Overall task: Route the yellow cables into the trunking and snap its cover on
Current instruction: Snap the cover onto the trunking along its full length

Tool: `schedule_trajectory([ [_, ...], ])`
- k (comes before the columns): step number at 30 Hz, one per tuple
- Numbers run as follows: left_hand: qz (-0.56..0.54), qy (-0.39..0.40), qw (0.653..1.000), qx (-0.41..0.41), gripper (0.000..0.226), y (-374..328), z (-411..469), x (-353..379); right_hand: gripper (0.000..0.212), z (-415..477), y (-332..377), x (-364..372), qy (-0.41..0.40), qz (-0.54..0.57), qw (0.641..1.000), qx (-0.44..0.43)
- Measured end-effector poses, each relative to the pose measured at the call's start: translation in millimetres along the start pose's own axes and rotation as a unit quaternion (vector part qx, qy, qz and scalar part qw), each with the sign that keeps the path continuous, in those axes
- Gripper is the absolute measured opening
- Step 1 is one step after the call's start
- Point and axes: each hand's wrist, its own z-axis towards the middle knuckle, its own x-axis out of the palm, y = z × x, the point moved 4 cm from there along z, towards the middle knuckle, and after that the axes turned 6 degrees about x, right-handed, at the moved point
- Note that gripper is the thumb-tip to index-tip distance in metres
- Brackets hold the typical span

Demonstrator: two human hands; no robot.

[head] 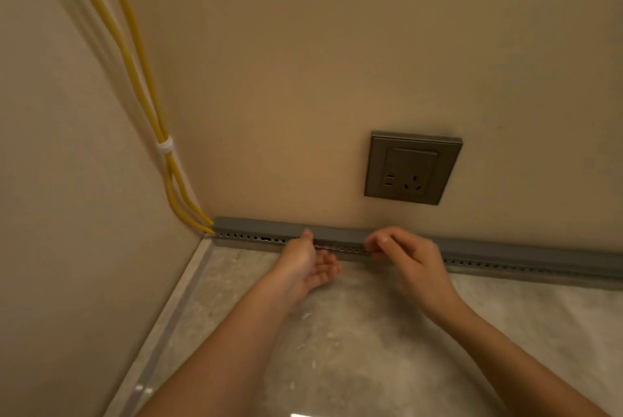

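Observation:
Two yellow cables (135, 56) run down the wall corner, bound by a white tie (165, 146), and enter the left end of a grey slotted trunking (249, 231) that lies along the foot of the wall. A grey cover sits on top of the trunking. My left hand (308, 261) rests against the trunking's front, thumb up on the cover, fingers loosely curled. My right hand (404, 250) is a little to the right, its fingertips pinching the cover edge over the slots.
A grey wall socket (413, 167) is mounted above the trunking, right of the hands. The floor (354, 332) is pale marbled stone with a light strip along the left wall. The trunking continues off to the right.

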Motion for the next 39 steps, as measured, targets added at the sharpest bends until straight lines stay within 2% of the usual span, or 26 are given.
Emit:
schedule_trajectory([
  [1, 0.000, 0.002, 1.000, 0.001, 0.050, 0.9, 0.4, 3.1, 0.025, -8.7, -8.8, -14.9, -0.013, 0.061, 0.995, 0.075],
  [3, 0.000, 0.000, 1.000, 0.010, 0.050, 0.7, 2.1, 2.6, 0.030, -25.3, -21.8, -37.0, -0.019, 0.171, 0.959, 0.223],
  [6, 0.005, -0.006, 1.000, 0.021, 0.049, 1.3, 6.3, 1.6, 0.038, -45.9, -30.6, -59.9, 0.011, 0.317, 0.857, 0.406],
  [8, 0.004, -0.005, 1.000, 0.022, 0.049, 2.1, 8.5, 0.7, 0.045, -46.5, -31.6, -72.7, 0.027, 0.405, 0.790, 0.460],
  [9, 0.002, -0.004, 1.000, 0.024, 0.048, 1.8, 9.3, -0.1, 0.047, -42.7, -32.2, -78.4, 0.028, 0.427, 0.771, 0.471],
  [13, -0.008, 0.000, 1.000, 0.030, 0.046, 0.5, 8.7, -0.6, 0.049, -23.1, -34.8, -89.8, 0.025, 0.432, 0.746, 0.506],
  [18, -0.009, -0.006, 0.999, 0.044, 0.046, -0.3, 7.9, 1.6, 0.031, -10.4, -40.0, -86.7, -0.021, 0.422, 0.737, 0.527],
  [23, 0.006, -0.056, 0.996, 0.068, 0.050, 6.1, 9.8, 4.3, 0.030, -8.7, -45.8, -82.7, -0.046, 0.450, 0.734, 0.506],
  [26, 0.023, -0.066, 0.996, 0.058, 0.052, 13.6, 7.9, 16.3, 0.029, -9.0, -49.6, -79.3, -0.052, 0.444, 0.753, 0.484],
  [30, 0.083, 0.010, 0.996, 0.016, 0.050, 31.3, -5.9, 67.2, 0.022, -8.8, -51.6, -78.7, -0.070, 0.394, 0.801, 0.446],
  [35, 0.077, 0.024, 0.997, -0.014, 0.047, 50.4, -17.0, 127.9, 0.022, -6.0, -54.0, -77.4, -0.070, 0.367, 0.822, 0.430],
  [37, 0.072, 0.014, 0.997, -0.022, 0.052, 55.6, -16.8, 143.7, 0.023, -5.1, -56.7, -79.4, -0.065, 0.358, 0.826, 0.431],
  [39, 0.065, 0.012, 0.998, -0.024, 0.068, 58.5, -14.1, 154.4, 0.025, -4.3, -57.9, -80.2, -0.062, 0.347, 0.832, 0.429],
])
